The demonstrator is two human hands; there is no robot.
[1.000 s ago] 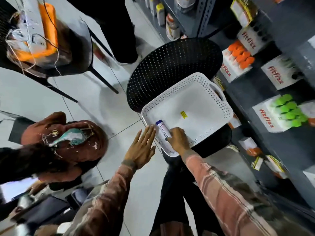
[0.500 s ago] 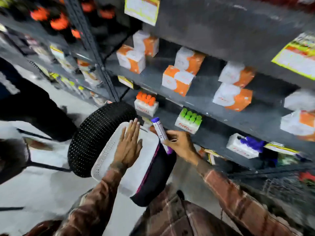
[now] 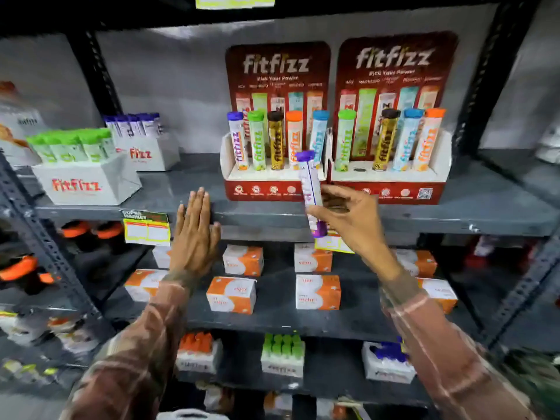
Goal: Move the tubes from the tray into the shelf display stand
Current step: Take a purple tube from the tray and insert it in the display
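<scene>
My right hand grips a white tube with purple caps, held nearly upright in front of the shelf edge. It is just before the gap between two red display stands. The left stand holds several upright tubes. The right stand holds several tubes too, with one bare hole second from its left. My left hand is flat and open against the grey shelf edge, holding nothing. The tray is out of view.
White boxes of green-capped and purple-capped tubes stand at the shelf's left. Orange and white cartons fill the shelf below, with more tube boxes lower down. A yellow price tag hangs on the edge.
My view swung up from the tray on the chair to the shelf. My right hand lifted the purple-capped tube from the tray to the display stands; my left hand left the tray for the shelf edge.
</scene>
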